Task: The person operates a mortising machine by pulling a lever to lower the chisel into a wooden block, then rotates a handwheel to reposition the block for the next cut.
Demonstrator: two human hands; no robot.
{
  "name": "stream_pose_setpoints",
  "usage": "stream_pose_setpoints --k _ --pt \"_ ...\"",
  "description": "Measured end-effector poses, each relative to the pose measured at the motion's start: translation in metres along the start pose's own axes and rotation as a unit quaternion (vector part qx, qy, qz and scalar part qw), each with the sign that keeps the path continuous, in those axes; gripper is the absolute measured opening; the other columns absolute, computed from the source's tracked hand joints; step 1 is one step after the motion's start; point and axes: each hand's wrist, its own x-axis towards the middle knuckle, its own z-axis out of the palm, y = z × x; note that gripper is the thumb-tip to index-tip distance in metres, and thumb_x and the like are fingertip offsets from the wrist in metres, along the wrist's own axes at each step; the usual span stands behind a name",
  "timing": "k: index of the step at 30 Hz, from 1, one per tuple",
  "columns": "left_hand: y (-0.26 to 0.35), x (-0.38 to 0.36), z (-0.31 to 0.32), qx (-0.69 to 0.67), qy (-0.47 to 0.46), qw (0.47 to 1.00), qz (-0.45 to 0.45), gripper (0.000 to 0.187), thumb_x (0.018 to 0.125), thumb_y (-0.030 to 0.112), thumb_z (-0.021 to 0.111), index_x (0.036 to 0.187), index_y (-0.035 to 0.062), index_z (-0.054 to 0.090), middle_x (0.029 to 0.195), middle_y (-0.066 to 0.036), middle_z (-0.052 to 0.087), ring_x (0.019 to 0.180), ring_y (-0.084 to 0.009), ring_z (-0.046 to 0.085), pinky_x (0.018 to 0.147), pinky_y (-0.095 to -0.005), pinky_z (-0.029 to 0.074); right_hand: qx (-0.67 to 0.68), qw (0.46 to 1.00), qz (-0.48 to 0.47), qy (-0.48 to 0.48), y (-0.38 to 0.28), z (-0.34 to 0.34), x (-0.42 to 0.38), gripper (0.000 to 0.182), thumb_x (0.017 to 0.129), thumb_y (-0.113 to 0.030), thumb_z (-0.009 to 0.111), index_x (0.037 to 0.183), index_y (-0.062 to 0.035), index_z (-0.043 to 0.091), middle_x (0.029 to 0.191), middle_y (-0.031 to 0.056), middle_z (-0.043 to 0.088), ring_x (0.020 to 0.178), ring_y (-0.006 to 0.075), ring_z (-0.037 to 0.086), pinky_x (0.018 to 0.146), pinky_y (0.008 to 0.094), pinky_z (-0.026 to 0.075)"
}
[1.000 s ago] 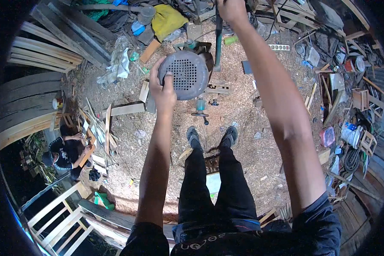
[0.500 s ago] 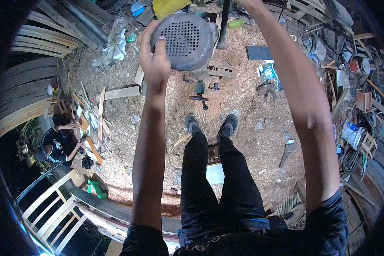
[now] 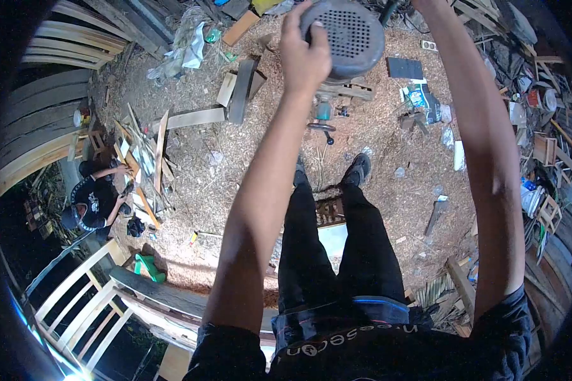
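Observation:
A round grey motor cover (image 3: pixel 349 41) with a grid of small holes sits on top of a standing machine, possibly a drill press. My left hand (image 3: pixel 306 54) grips its left side, thumb on the top face and fingers along the rim. Below the cover I see part of the machine's slotted metal table (image 3: pixel 346 91) and a dark crank handle (image 3: pixel 324 129). My right arm reaches to the top edge, where my right hand (image 3: pixel 428 2) is mostly cut off with its fingers out of sight. A dark bar (image 3: pixel 389 11) shows between the cover and that hand.
Wood shavings cover the floor (image 3: pixel 235 171). Another person (image 3: pixel 94 200) crouches at the left beside scrap wood strips (image 3: pixel 154 155). A wooden frame (image 3: pixel 86 298) and a green plastic object (image 3: pixel 149 268) lie lower left. Clutter and a bucket (image 3: pixel 543 100) line the right side.
The view has shifted, so the motor cover and both arms appear farther right and higher. My left hand stays on the cover. More of my right hand has passed beyond the top edge.

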Motion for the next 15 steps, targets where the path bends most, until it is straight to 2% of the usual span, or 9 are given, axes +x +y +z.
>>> stream_pose_setpoints --k 1,4,5,8,9,10,12,13,15 --pt "0.002 0.002 0.0 -0.008 0.029 0.999 0.012 0.026 0.091 0.019 0.055 0.1 -0.0006 0.07 0.11 -0.02 0.069 0.104 -0.0365 0.065 0.099 -0.0437 0.045 0.059 0.998 -0.023 -0.02 0.007 -0.002 -0.004 0.065 0.092 -0.07 0.046 0.105 -0.0096 0.065 0.085 0.0047 0.06 0.071 0.0177 0.054 0.063 0.0347 0.043" --pt "-0.004 -0.004 -0.014 -0.004 -0.056 0.998 -0.007 0.037 0.097 0.008 0.051 0.133 0.0012 0.053 0.121 -0.018 0.063 0.114 -0.0281 0.061 0.1 -0.0379 0.046 0.195 0.979 -0.032 -0.051 0.005 -0.005 -0.021 0.043 0.097 -0.054 0.049 0.096 -0.0139 0.064 0.075 -0.0006 0.057 0.062 0.0135 0.053 0.055 0.0293 0.042" --pt "-0.015 -0.004 -0.016 0.019 -0.066 0.998 -0.002 0.038 0.098 0.009 0.052 0.135 0.0016 0.05 0.124 -0.019 0.061 0.116 -0.0294 0.06 0.101 -0.0393 0.044 0.234 0.97 -0.026 -0.057 0.003 -0.006 -0.023 0.038 0.098 -0.05 0.049 0.094 -0.0148 0.064 0.073 -0.0015 0.057 0.061 0.0126 0.053 0.054 0.0279 0.042" --pt "-0.012 0.0 -0.021 0.066 -0.095 0.993 0.017 0.038 0.099 0.01 0.049 0.136 0.0016 0.049 0.13 -0.021 0.056 0.121 -0.0317 0.057 0.104 -0.0412 0.042 0.207 0.975 -0.077 -0.014 0.003 0.0 -0.016 0.034 0.101 -0.041 0.048 0.093 -0.0134 0.065 0.069 -0.0003 0.057 0.059 0.0132 0.054 0.053 0.0272 0.043" --pt "-0.001 0.003 -0.023 0.092 -0.113 0.989 0.003 0.041 0.098 0.01 0.047 0.138 0.0015 0.047 0.134 -0.023 0.052 0.125 -0.0363 0.053 0.107 -0.0439 0.039 0.23 0.972 -0.052 -0.016 0.006 0.001 -0.008 0.032 0.101 -0.036 0.049 0.09 -0.0111 0.065 0.071 0.0007 0.058 0.061 0.0132 0.055 0.055 0.0276 0.043" --pt "0.005 0.008 -0.025 0.119 -0.129 0.984 0.014 0.041 0.097 0.01 0.048 0.137 0.0009 0.047 0.134 -0.024 0.052 0.125 -0.0377 0.052 0.107 -0.0444 0.039 0.162 0.984 -0.064 -0.024 0.008 -0.004 -0.002 0.031 0.101 -0.032 0.048 0.087 -0.0095 0.065 0.073 0.0017 0.059 0.064 0.0124 0.055 0.059 0.0266 0.043" --pt "0.007 0.016 -0.027 0.173 -0.157 0.972 0.035 0.043 0.096 0.01 0.048 0.137 -0.0004 0.047 0.134 -0.025 0.051 0.125 -0.0405 0.051 0.108 -0.0455 0.039 0.145 0.98 -0.132 -0.004 0.021 0.0 0.008 0.032 0.101 -0.031 0.048 0.087 -0.0062 0.064 0.073 0.0032 0.058 0.067 0.0143 0.053 0.063 0.0282 0.044" --pt "0.008 0.02 -0.028 0.183 -0.171 0.968 0.025 0.045 0.093 0.01 0.051 0.136 -0.0017 0.047 0.133 -0.025 0.051 0.124 -0.0429 0.051 0.108 -0.0465 0.039 0.052 0.971 -0.229 0.048 0.016 0.001 -0.001 0.033 0.102 -0.029 0.047 0.089 -0.0038 0.063 0.071 0.0033 0.057 0.069 0.0167 0.053 0.067 0.0298 0.044" --pt "0.015 0.026 -0.025 0.225 -0.194 0.955 0.016 0.047 0.093 0.011 0.051 0.138 -0.0022 0.045 0.132 -0.026 0.05 0.123 -0.0436 0.051 0.104 -0.0484 0.043 0.042 0.981 -0.19 0.004 0.021 -0.006 -0.002 0.031 0.102 -0.03 0.049 0.099 -0.0029 0.064 0.09 0.0077 0.062 0.081 0.0197 0.057 0.075 0.0336 0.046"
